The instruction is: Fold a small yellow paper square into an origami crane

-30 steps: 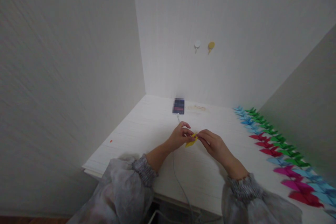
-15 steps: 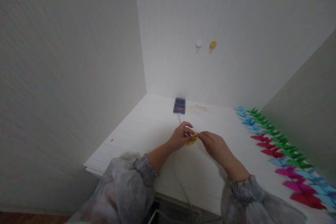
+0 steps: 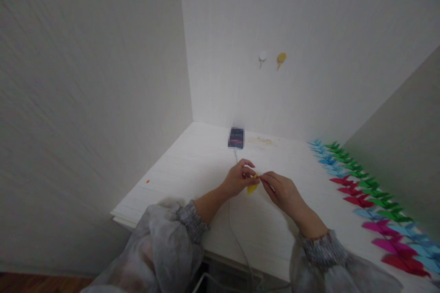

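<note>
Between my two hands, above the white table, is a small piece of folded yellow paper (image 3: 252, 189). My left hand (image 3: 238, 178) pinches it between thumb and fingers, its upper fingers loosely curled. The fingertips of my right hand (image 3: 277, 187) are pressed together at the paper's upper right end, so most of that end is hidden. Along the table's right side stand rows of folded paper cranes, among them green cranes (image 3: 369, 183), red cranes (image 3: 357, 200), pink cranes (image 3: 395, 246) and blue cranes (image 3: 328, 160).
A phone (image 3: 236, 138) leans near the back wall, and a white cable (image 3: 237, 240) runs from it over the front edge of the table (image 3: 178, 160). White and yellow hooks (image 3: 281, 57) hang on the wall. A small orange bit (image 3: 147, 181) lies at left.
The yellow paper has turned in my fingers, and its wide part now points more downward. Both hands stay close together in nearly the same place.
</note>
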A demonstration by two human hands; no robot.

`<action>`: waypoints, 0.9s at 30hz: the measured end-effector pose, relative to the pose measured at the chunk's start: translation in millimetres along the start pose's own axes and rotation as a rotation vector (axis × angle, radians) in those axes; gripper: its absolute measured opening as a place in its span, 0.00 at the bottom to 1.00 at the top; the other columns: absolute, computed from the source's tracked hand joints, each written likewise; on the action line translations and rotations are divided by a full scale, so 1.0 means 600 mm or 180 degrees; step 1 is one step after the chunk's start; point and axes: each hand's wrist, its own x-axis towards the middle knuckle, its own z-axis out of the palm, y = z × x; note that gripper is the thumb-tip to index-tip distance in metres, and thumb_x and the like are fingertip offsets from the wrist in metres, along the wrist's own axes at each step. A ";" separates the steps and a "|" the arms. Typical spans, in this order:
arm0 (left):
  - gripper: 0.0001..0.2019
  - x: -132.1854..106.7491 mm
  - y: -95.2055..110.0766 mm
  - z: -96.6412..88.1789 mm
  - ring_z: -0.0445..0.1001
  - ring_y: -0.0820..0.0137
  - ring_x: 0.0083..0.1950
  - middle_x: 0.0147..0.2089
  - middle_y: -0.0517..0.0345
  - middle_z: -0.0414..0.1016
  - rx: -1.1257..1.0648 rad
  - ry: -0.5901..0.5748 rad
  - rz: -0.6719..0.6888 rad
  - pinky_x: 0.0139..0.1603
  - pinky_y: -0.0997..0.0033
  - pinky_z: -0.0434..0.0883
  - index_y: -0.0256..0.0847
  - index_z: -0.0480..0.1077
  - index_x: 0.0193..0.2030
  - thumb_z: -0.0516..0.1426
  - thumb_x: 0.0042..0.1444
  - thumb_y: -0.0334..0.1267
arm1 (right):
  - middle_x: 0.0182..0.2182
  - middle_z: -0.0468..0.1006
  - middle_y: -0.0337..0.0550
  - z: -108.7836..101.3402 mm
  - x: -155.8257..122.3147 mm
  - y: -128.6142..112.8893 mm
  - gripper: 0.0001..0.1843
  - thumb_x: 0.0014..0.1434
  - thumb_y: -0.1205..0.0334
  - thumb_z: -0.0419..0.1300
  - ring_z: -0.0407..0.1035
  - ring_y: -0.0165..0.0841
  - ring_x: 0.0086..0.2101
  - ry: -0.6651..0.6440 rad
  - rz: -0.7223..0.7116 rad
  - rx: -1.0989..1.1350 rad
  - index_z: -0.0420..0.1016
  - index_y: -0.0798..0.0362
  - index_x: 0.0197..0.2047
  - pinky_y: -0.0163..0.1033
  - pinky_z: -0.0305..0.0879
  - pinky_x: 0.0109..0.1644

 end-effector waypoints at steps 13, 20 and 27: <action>0.16 -0.002 0.007 0.000 0.64 0.79 0.25 0.29 0.59 0.70 0.0367 0.0092 0.0162 0.27 0.78 0.62 0.37 0.63 0.34 0.59 0.39 0.41 | 0.26 0.71 0.44 0.000 0.002 -0.010 0.08 0.54 0.65 0.49 0.65 0.28 0.25 0.0193 0.0419 0.0859 0.69 0.54 0.31 0.32 0.62 0.27; 0.12 -0.005 0.019 0.001 0.66 0.78 0.28 0.31 0.58 0.69 0.0825 0.0167 0.0387 0.32 0.76 0.64 0.36 0.67 0.28 0.57 0.41 0.43 | 0.22 0.69 0.40 0.000 0.009 -0.006 0.06 0.52 0.61 0.53 0.63 0.28 0.22 0.0302 0.0993 0.1425 0.69 0.53 0.30 0.33 0.61 0.24; 0.11 -0.008 0.023 0.001 0.67 0.78 0.30 0.39 0.59 0.64 0.1489 0.0217 0.0461 0.34 0.77 0.65 0.39 0.71 0.27 0.56 0.42 0.44 | 0.26 0.70 0.42 0.003 0.013 -0.003 0.07 0.52 0.60 0.55 0.64 0.30 0.25 0.0294 0.0960 0.1702 0.71 0.53 0.29 0.35 0.62 0.26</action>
